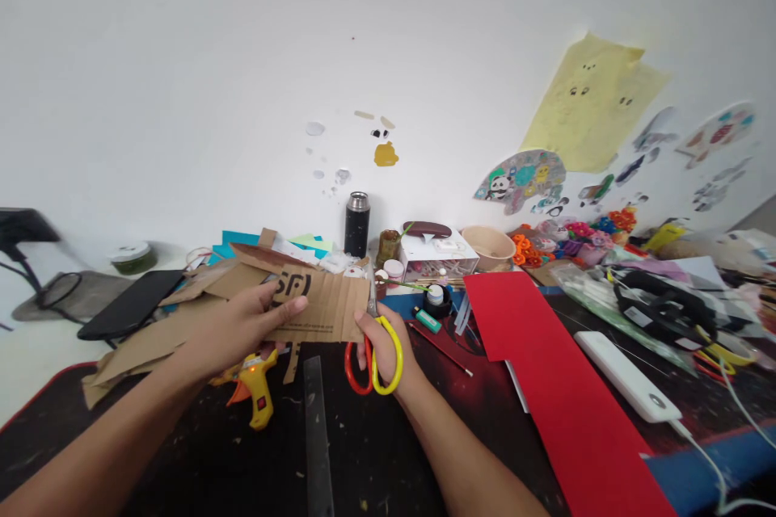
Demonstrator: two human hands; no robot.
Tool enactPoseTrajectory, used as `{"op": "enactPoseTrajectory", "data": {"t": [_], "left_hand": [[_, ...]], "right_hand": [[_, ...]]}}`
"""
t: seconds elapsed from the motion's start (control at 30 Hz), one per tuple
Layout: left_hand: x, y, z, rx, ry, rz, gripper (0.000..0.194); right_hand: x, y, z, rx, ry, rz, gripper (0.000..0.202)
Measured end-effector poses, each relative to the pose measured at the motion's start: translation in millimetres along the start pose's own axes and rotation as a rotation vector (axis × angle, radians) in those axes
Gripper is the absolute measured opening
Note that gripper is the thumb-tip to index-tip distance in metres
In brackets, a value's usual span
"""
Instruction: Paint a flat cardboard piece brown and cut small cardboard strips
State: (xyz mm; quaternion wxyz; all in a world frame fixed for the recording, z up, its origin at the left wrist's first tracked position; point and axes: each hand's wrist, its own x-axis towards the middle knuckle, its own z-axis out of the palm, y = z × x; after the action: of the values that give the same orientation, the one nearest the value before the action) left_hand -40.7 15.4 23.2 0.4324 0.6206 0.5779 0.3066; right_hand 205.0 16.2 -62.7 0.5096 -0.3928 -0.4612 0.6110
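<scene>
My left hand (251, 315) grips a piece of brown cardboard (331, 303) with black printing, thumb on top, raised above the table. At the cardboard's right edge, my right hand (403, 347) is closed on a pair of scissors (394, 376) with one red and one yellow handle loop. The blades point away from me along that edge, and I cannot tell whether they are parted. Below my left hand lies a yellow glue gun (258, 396), its nozzle end partly hidden. A clear ruler (318, 436) rests on the dark table between my forearms.
More cardboard pieces (151, 343) and a black phone-like slab (130, 307) lie at left. Behind the hands stands a black flask (357, 226). Red card (558, 396) and a white power strip (627, 376) with a cable are at right. A green lighter (426, 320) and pencil (442, 349) lie nearer.
</scene>
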Motion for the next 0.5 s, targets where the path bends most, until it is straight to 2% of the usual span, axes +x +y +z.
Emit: {"op": "enactPoseTrajectory", "data": {"t": [0.07, 0.13, 0.2, 0.23, 0.37, 0.5], "left_hand": [[4.1, -0.7, -1.5, -0.038, 0.006, 0.071, 0.072], [14.0, -2.2, -2.9, 0.029, 0.049, 0.136, 0.074], [29.7, -4.5, -1.3, 0.255, 0.038, 0.192, 0.070], [39.1, -5.8, 1.5, 0.427, -0.013, 0.226, 0.066], [79.3, -10.2, 24.2, 0.639, -0.045, 0.293, 0.037], [112.0, -12.9, 53.7, 0.782, -0.096, 0.342, 0.029]], "right_hand": [[3.9, -6.0, -3.6, 0.076, 0.061, -0.032, 0.059], [8.4, -13.6, -9.5, 0.188, 0.117, -0.043, 0.060], [12.4, -20.5, -16.8, 0.298, 0.155, -0.035, 0.062], [14.0, -23.1, -20.4, 0.341, 0.170, -0.033, 0.062], [17.4, -26.0, -28.7, 0.434, 0.150, 0.010, 0.058], [17.8, -23.9, -27.2, 0.467, 0.141, 0.021, 0.054]]}}
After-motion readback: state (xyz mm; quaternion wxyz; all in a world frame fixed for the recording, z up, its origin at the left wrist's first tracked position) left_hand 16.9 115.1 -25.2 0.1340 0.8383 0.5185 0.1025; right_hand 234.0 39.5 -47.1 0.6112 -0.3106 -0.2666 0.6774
